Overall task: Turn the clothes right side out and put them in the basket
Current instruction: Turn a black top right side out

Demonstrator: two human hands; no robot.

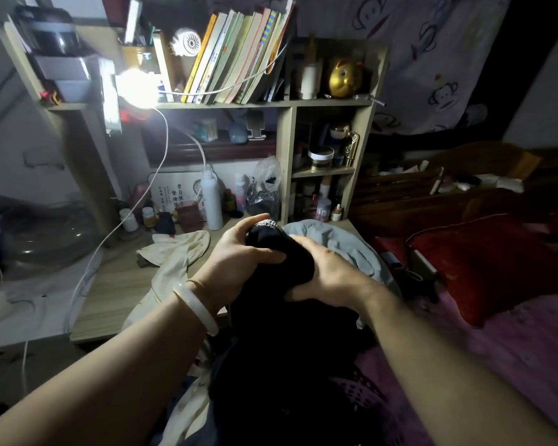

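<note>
**Black garment mid-turn, both hands on it**

Black garment (281, 284) held up in front of the person, over the near edge of the table (116, 284) and trailing down toward the lap. A bunched end sticks up between the hands, with a strip of white lettering showing at the top. Which side of the cloth faces out: cannot tell, too dark.

Left hand (239, 255) wraps the bunched top, grip closed on the cloth, thumb across the front. Right hand (329, 272) closes on the fabric just beside it, lower and to the right. A pale bangle (197, 309) sits on the left wrist.

Step in hand, as I judge it: working the garment through itself. To do it well, keep one hand anchoring the bunched end and let the other feed cloth over it in short pulls, so the sleeve or leg does not twist inside.

Behind: a cream garment (174, 255) spread on the table, a grey-blue garment (342, 243) heaped just past the hands. No basket in view.
</note>
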